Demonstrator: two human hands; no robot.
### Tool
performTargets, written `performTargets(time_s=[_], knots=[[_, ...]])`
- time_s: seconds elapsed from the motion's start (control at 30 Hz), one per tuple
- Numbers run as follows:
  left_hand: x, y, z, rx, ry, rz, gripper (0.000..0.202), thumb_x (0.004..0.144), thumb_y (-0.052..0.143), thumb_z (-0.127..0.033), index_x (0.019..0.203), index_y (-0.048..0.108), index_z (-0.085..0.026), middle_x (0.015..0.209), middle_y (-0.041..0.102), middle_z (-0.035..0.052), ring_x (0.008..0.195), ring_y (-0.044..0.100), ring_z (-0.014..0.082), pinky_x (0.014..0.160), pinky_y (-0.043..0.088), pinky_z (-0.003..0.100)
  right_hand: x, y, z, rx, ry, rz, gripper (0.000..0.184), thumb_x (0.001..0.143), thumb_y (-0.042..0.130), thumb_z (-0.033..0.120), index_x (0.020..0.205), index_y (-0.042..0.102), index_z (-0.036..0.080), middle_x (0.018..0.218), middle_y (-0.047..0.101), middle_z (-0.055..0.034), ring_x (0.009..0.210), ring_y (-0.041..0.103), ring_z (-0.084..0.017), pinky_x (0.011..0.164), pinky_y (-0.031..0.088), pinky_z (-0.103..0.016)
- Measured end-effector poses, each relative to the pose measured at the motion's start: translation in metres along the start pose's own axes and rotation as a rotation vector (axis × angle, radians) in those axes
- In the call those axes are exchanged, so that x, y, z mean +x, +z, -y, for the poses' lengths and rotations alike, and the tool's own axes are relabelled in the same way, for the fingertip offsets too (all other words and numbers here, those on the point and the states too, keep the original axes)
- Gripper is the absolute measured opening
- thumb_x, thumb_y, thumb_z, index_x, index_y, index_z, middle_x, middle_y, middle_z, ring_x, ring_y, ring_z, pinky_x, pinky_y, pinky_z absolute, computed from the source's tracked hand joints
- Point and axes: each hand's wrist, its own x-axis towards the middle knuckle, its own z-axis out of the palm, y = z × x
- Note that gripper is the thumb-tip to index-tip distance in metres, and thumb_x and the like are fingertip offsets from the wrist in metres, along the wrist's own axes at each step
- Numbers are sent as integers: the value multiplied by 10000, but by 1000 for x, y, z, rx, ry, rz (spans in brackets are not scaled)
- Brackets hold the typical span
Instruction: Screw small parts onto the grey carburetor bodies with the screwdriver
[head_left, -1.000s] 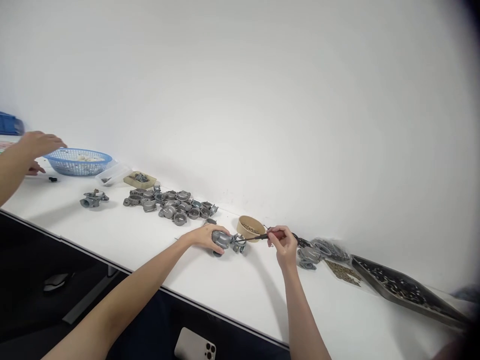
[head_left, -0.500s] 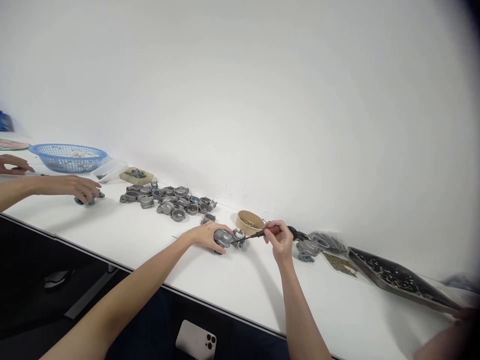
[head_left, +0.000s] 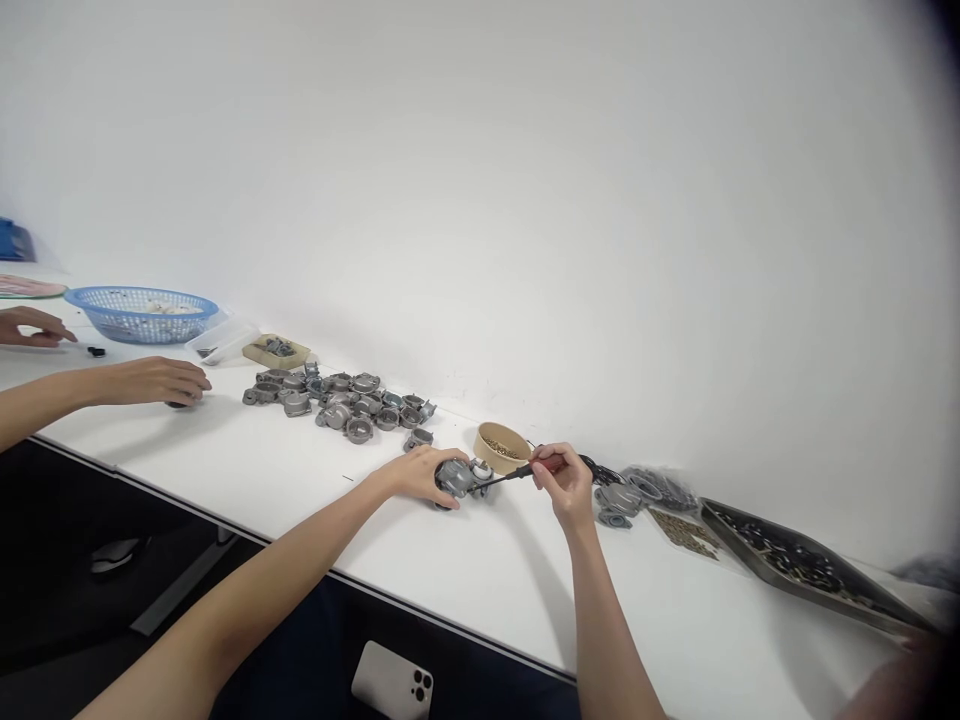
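My left hand [head_left: 418, 472] is closed around a grey cast-metal part [head_left: 459, 478] that rests on the white table [head_left: 300, 480]. My right hand [head_left: 564, 478] pinches a screwdriver [head_left: 525, 469] with a red-brown handle; its dark shaft points left, tip at the part. Just behind the part stands a small tan bowl [head_left: 501, 446] holding small brass pieces.
A heap of grey metal parts [head_left: 341, 398] lies to the left, with a small tray [head_left: 274, 350], a blue basket [head_left: 142, 312] and another person's hands [head_left: 154, 381] beyond. On the right are another grey part [head_left: 616, 500], bags of hardware and a dark tray [head_left: 799, 570]. A phone [head_left: 391, 683] lies below the table edge.
The other person's hand came from the basket down onto a grey part at the left. My hands stayed on the part and screwdriver, the view shifting slightly.
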Motion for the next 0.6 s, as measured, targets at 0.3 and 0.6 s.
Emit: performTargets(time_s=[0.3, 0.6], knots=[[5, 4, 5, -40, 2, 39, 737, 674, 806, -549, 1346, 533, -422, 1339, 604, -19, 1256, 490, 333, 1047, 400, 416, 2, -11, 2, -62, 72, 124, 284, 861, 700, 424, 1018, 648, 193, 742, 641, -37, 578, 551, -156, 583, 506, -327], [5, 4, 11, -41, 6, 49, 780, 662, 814, -563, 1371, 535, -396, 1363, 586, 11, 1257, 490, 358, 1047, 407, 432, 1, -17, 2, -190, 117, 176, 304, 875, 649, 477, 989, 649, 195, 698, 627, -23, 594, 548, -162, 551, 439, -287]])
